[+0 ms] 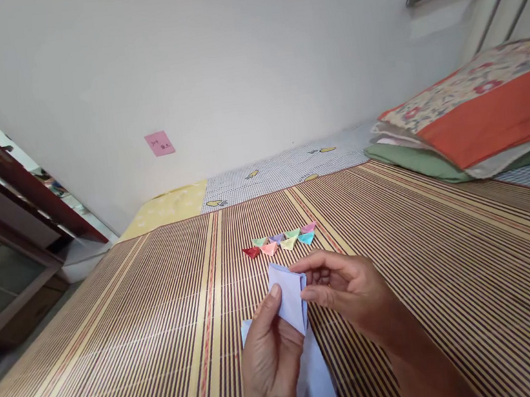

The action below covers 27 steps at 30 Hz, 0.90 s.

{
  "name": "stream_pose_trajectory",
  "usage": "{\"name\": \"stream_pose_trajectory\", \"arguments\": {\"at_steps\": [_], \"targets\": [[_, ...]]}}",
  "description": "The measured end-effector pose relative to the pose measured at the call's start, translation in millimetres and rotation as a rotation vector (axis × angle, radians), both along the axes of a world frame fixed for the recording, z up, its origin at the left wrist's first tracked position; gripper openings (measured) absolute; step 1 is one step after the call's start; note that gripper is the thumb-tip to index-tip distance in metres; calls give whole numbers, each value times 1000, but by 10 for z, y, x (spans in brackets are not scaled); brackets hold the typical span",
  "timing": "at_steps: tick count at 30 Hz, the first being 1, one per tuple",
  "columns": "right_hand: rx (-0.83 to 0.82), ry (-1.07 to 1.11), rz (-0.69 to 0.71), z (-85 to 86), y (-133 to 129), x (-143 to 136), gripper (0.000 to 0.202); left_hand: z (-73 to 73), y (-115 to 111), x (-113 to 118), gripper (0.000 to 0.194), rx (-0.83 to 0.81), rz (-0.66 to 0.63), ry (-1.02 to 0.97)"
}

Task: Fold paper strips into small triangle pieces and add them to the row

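The folded light blue paper [288,296] is held up above the striped mat [157,343]. The left hand [270,354] pinches it, with the thumb on its front. The right hand [342,286] has its thumb and first finger close together at the paper's right edge. A flat blue sheet [316,380] lies on the mat below. Just past the hands are two rows of little folded paper shapes [287,242] in many colors. Farther out, a pink note [159,143] is on the white wall [228,66].
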State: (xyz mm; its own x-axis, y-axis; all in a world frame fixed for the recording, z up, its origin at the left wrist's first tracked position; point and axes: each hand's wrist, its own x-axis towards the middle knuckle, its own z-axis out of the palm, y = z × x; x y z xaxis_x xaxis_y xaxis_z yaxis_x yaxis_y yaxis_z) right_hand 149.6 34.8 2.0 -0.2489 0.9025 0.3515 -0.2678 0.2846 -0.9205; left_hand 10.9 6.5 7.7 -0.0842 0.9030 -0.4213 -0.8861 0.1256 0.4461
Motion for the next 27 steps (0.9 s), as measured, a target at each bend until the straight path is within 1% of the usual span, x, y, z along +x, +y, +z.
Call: {"name": "stream_pose_trajectory", "arguments": {"at_steps": [4, 8, 11, 14, 16, 19, 20, 23, 27], "targets": [[-19, 31, -4, 29, -7, 5, 20, -25, -6, 0, 19, 4, -56, -3], [-11, 48, -6, 76, -25, 25, 17, -81, -19, -12, 10, 115, -125, -28], [2, 33, -3, 91, -39, 39, 15, -106, -15, -28, 7, 201, -111, -29], [15, 12, -10, 86, -43, 46, 14, -119, -6, -43, 10, 226, -91, -7], [35, -3, -25, 84, -40, 50, 15, -129, -6, -51, 11, 240, -103, 1], [66, -6, -36, 92, -36, 59, 15, -142, -15, -52, 4, 271, -148, 10], [71, -6, -37, 98, -35, 63, 14, -144, -20, -49, 6, 282, -164, 20], [84, -19, -34, 116, -41, 76, 12, -140, -36, -34, 18, 311, -198, 67], [91, -24, -18, 127, -58, 87, 10, -130, -51, -24, 27, 301, -223, 136]]}}
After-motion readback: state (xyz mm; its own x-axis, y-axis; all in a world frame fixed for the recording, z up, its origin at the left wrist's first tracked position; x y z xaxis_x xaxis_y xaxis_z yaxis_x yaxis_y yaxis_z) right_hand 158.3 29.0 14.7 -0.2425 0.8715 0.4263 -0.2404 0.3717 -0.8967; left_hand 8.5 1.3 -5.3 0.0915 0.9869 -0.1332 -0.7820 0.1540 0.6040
